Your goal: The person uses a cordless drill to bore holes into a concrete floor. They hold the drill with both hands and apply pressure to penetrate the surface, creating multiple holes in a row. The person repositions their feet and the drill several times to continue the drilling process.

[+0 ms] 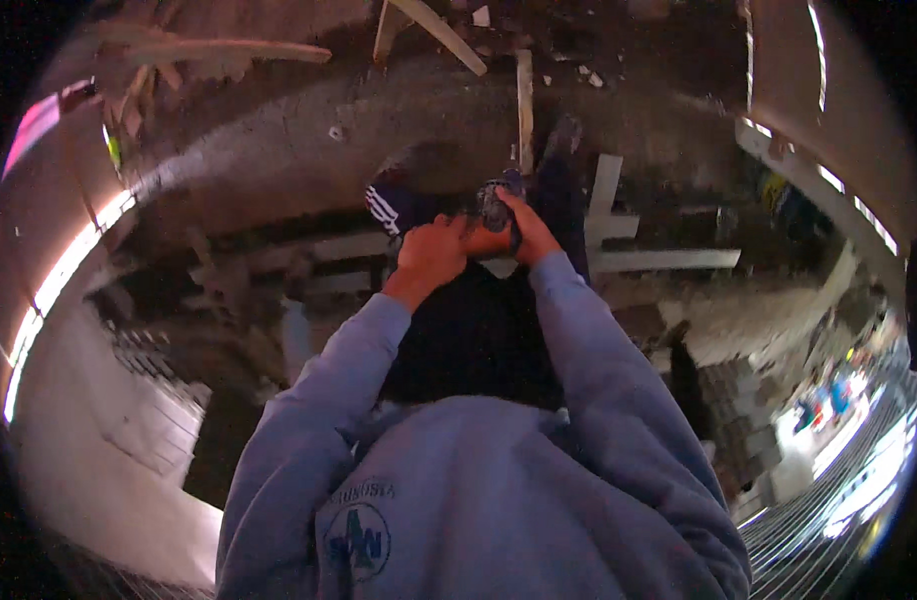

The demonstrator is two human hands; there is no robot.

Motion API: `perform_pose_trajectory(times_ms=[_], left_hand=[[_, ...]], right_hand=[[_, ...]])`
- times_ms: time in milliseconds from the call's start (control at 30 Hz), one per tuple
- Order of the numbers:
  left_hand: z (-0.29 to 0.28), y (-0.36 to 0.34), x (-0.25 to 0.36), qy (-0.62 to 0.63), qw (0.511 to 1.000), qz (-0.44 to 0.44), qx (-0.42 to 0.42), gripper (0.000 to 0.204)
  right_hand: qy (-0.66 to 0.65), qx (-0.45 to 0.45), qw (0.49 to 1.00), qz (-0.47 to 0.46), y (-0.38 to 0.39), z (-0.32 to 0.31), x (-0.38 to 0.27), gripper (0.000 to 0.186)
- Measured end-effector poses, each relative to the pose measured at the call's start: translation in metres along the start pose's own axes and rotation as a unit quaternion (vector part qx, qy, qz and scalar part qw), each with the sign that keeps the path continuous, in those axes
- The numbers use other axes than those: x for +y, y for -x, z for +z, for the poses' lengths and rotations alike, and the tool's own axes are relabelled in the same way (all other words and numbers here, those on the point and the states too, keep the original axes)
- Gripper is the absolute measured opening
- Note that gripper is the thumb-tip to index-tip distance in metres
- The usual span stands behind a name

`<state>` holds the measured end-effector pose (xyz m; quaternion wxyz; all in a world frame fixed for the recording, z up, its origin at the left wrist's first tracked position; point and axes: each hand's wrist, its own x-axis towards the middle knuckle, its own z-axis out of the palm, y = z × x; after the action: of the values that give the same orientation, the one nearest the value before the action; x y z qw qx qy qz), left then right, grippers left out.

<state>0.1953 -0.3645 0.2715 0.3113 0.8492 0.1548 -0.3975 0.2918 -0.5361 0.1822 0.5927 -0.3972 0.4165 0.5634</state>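
Observation:
Both of my hands are closed on an orange and black power tool (pixel 489 240), held low in front of me between my legs. My left hand (pixel 431 258) wraps round its left end, and my right hand (pixel 532 232) grips the right side near a dark rounded part. A narrow dark tip points away from me, close to an upright-looking wood strip (pixel 525 105). Whether the tip touches the strip cannot be made out. The tool's exact kind is hard to tell in the dim light.
Pale boards (pixel 669 260) lie to the right of my legs. More wood pieces (pixel 439 35) and small scraps lie on the dark floor (pixel 279 130) ahead. A striped dark shoe (pixel 384 208) is beside my left hand. Stacked blocks (pixel 734 410) stand at the right.

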Motion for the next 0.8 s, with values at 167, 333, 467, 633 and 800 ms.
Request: perform_pose_trajectory(times_ms=[167, 333, 467, 633, 800], left_hand=[[0.042, -0.069, 0.059, 0.032, 0.994, -0.104, 0.014, 0.045], [0.095, -0.136, 0.051, 0.062, 0.988, -0.11, 0.085, 0.043], [0.132, -0.193, 0.014, 0.085, 0.987, -0.121, 0.068, 0.047], [0.154, -0.218, -0.014, 0.109, 0.98, -0.149, 0.079, 0.052], [0.158, -0.226, -0.038, 0.125, 0.978, -0.148, 0.074, 0.05]], right_hand=[[0.122, 0.028, 0.986, 0.111, -0.052, -0.06, -0.068, 0.038], [0.111, -0.005, 0.988, 0.108, -0.129, -0.095, -0.09, 0.035], [0.162, -0.005, 0.982, 0.1, -0.207, -0.117, -0.092, 0.036], [0.249, 0.081, 0.956, 0.132, -0.255, -0.111, -0.083, 0.036], [0.28, 0.109, 0.947, 0.117, -0.245, -0.073, -0.089, 0.032]])
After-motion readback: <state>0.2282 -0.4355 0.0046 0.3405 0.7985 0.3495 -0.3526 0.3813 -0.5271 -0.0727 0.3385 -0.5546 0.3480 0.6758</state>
